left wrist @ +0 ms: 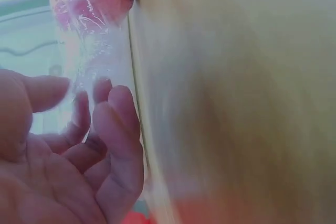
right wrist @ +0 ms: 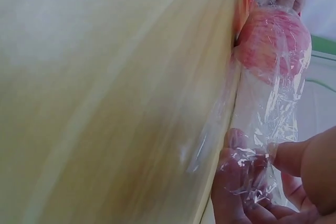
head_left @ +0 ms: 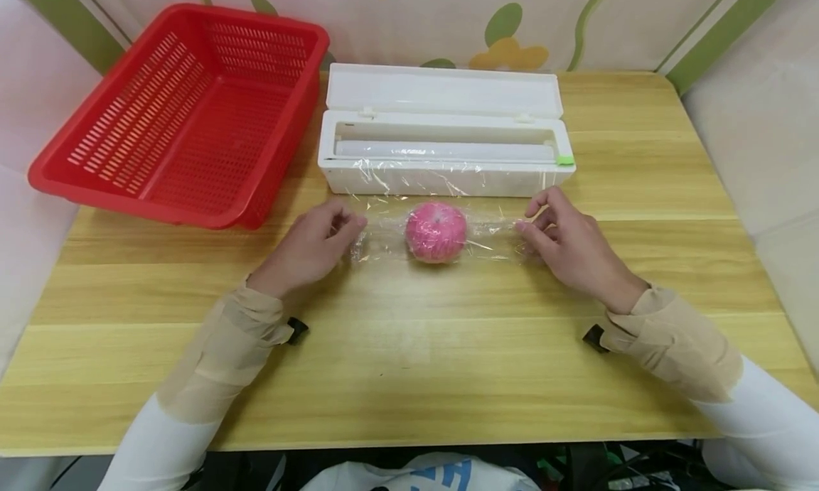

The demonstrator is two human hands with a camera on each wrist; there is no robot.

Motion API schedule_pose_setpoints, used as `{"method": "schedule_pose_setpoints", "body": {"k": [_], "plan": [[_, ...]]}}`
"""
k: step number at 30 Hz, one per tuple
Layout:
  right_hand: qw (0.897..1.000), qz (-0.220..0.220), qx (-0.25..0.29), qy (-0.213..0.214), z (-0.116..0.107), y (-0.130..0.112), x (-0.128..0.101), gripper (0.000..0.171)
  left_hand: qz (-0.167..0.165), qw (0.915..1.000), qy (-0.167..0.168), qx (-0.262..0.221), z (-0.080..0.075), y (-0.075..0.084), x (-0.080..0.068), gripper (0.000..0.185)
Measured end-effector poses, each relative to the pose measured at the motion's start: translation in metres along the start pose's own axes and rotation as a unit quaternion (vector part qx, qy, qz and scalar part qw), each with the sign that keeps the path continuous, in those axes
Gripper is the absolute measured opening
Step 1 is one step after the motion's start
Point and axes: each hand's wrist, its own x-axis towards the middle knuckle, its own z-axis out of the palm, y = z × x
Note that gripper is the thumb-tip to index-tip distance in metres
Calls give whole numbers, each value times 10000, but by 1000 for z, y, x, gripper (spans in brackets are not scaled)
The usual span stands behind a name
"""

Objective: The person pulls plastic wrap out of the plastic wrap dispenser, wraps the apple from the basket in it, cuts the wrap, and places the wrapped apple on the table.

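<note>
two hands (head_left: pixel 310 246) (head_left: pixel 569 246) stretch apple's (head_left: pixel 436 231) wrap (head_left: pixel 493 229) left-right.

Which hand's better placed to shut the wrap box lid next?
Right, marginally: the right hand sits just below the box end with the green slider; the left hand is slightly farther. Both pinch film.

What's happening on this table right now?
A person is wrapping a pink apple in cling film on a wooden table. The left hand pinches one end of the film and the right hand pinches the other, with the apple lying between them under the film. Behind it sits an open white film dispenser with the roll inside; the film runs from it toward the apple. A red basket stands at the far left.
</note>
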Motion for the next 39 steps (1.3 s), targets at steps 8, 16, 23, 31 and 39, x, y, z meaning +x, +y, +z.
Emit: {"method": "schedule_pose_setpoints", "body": {"k": [8, 16, 23, 31, 39], "plan": [[9996, -175, -241, 36, -4, 4, -2, 17, -64, 9997, 33, 243, 0, -1, -7, 21], [10000, 26, -5, -73, -19, 6, -5, 28, 122, 9956, 324, 876, -30, 29, -19, 28], [9989, 236, -270, 306, -40, 5, 0, 46, 709, 9902, 561, 1066, -30, 74, -3, 17], [9949, 238, -142, 965, -62, 14, 25, 65, 1281, 9811, 343, 1410, -13, 126, 30, 16], [9965, -479, -444, 530, -76, 31, 46, 61, 1661, 9700, -135, 1773, 2, 158, 74, 20]]}}
